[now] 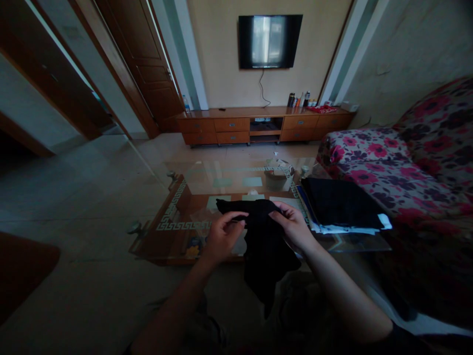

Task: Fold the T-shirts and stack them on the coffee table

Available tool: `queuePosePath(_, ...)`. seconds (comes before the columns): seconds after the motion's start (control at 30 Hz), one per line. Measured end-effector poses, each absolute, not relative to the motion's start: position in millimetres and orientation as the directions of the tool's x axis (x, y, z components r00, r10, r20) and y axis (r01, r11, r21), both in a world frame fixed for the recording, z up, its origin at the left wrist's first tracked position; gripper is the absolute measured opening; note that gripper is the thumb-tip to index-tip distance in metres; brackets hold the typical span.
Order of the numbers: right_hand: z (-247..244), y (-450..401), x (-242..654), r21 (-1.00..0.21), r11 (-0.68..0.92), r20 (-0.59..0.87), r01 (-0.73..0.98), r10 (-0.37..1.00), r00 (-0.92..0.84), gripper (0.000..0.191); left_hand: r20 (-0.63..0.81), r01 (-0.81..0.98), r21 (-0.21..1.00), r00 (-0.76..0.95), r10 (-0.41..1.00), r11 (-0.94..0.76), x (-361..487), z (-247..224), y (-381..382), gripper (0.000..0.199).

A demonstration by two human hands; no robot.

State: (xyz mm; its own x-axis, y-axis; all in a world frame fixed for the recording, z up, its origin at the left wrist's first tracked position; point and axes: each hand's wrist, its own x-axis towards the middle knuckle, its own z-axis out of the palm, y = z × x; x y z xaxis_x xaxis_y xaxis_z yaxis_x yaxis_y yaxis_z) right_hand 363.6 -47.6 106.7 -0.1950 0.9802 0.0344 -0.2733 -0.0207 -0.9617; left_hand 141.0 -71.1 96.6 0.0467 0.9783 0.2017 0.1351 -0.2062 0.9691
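A black piece of cloth, perhaps a garment, hangs from my two hands above the near edge of a glass coffee table. My left hand pinches its upper edge between thumb and fingers. On the other side, my right hand grips the same edge, thumb towards me. Below the hands the cloth drops in loose, uneven folds, and a short flap of it sticks out to the left. Its exact kind is too dark to make out. To the right lies a stack of folded dark and white clothes on the glass.
A flower-patterned sofa stands on the right. Under or on the glass sits a round basket-like container. Farther off are a long wooden TV cabinet with bottles on it and a wall television. A brown rounded piece of furniture is at left.
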Motion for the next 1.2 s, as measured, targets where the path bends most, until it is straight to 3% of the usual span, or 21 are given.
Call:
queuePosePath(0.17,105.7,-32.9,386.0,-0.886,-0.081,-0.064,-0.456,0.997,-0.053,0.029,0.272,0.228,0.952,-0.319,0.908,-0.205,113.1,90.9,-52.7,0.031)
queuePosePath(0.37,109.0,-28.9,397.6,-0.864,-0.130,-0.104,-0.487,0.991,-0.080,0.024,0.295,0.293,0.937,-0.375,0.879,-0.189,97.9,71.0,-39.7,0.021)
queuePosePath(0.5,113.5,-28.8,404.1,-0.867,-0.120,-0.108,-0.483,0.993,-0.051,0.018,0.129,-0.103,0.975,-0.456,0.881,-0.196,103.2,73.3,-38.4,0.041)
queuePosePath(0.6,112.7,-25.8,410.9,-0.881,-0.073,-0.079,-0.468,0.997,-0.006,0.022,0.001,-0.417,0.896,-0.343,0.940,-0.153,107.1,80.1,-37.4,0.047)
queuePosePath(0.7,106.3,-20.0,415.3,-0.883,0.027,-0.029,-0.468,0.993,0.111,0.025,-0.057,-0.547,0.835,-0.182,0.982,-0.053,108.4,85.1,-37.0,0.041)
queuePosePath(0.77,100.8,-14.9,418.0,-0.879,0.102,0.006,-0.466,0.979,0.204,0.024,-0.054,-0.577,0.814,-0.182,0.982,-0.062,107.3,87.4,-36.8,0.037)
queuePosePath(1.03,83.8,3.5,443.5,-0.924,0.241,0.118,-0.299,0.919,0.375,0.036,0.110,-0.510,0.805,-0.372,0.922,-0.302,92.9,94.7,-30.8,0.035)
queuePosePath(1.13,81.6,3.3,443.8,-0.947,0.206,0.117,-0.247,0.936,0.332,0.033,0.157,-0.367,0.860,-0.471,0.868,-0.354,86.8,85.5,-24.2,0.032)
queuePosePath(1.2,83.2,-0.4,437.1,-0.948,0.136,0.061,-0.288,0.965,0.254,0.031,0.185,-0.160,0.927,-0.588,0.787,-0.338,84.0,76.6,-21.5,0.035)
